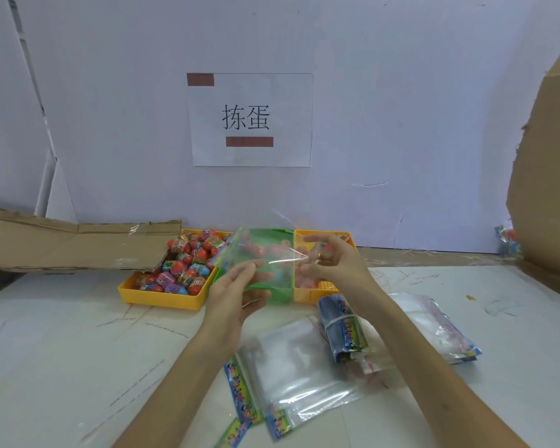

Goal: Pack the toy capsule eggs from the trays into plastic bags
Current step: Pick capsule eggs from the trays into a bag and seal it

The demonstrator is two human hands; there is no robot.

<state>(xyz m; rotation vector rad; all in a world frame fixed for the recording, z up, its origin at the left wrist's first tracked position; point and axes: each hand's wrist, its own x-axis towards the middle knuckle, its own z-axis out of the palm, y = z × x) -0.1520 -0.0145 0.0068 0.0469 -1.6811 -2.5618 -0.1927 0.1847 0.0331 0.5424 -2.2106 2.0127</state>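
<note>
A clear bag (265, 253) is held up above the table (78, 334), in front of the trays. Through its film the green tray (282, 297) and the right yellow tray (307, 294) blur, so their contents are hard to make out. Eggs (181, 263) fill the left yellow tray (162, 297). The left hand (233, 295), palm up, grips the bag's lower left corner between thumb and fingers. The right hand (333, 263) is raised at the right edge, fingers smeared by motion but pinching the film. Loose bags (291, 360) and a banded bundle (343, 324) lie near, partly covered by the forearms.
</note>
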